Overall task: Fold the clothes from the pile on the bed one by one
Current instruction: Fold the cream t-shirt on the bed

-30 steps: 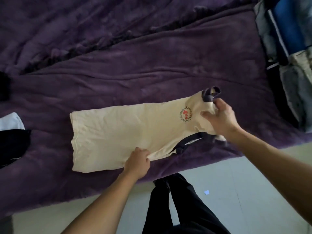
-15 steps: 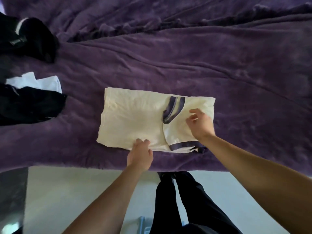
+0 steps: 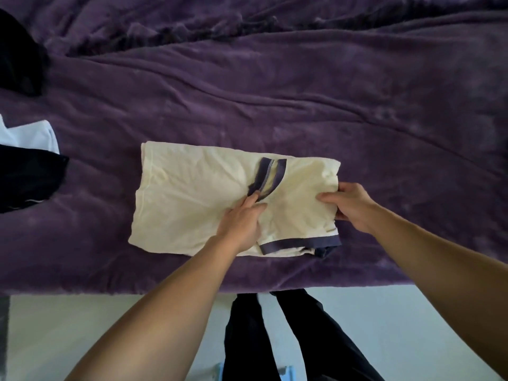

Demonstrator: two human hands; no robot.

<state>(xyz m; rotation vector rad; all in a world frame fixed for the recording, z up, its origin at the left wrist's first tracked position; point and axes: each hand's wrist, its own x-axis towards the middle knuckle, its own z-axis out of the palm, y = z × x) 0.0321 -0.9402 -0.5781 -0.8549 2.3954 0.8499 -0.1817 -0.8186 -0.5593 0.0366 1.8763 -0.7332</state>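
Shifted up from the near hem since half a second ago, the left hand (image 3: 242, 220) is being pressed flat, fingers (image 3: 252, 202) together, on the middle of the one cream shirt (image 3: 192, 193), while the right hand (image 3: 353, 206) is pinching its right edge. The shirt is lying on the bed (image 3: 357, 105), long axis left-right, so the pinched end is probably being readied for carrying leftward. Two black garments (image 3: 27, 180) and one white garment (image 3: 30, 136) are lying at the left

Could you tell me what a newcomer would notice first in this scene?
A cream shirt with navy trim lies folded mid-frame on the purple blanket. The left hand presses flat on its middle while the right hand grips its right edge. At the blanket's left edge sit black and white clothes.
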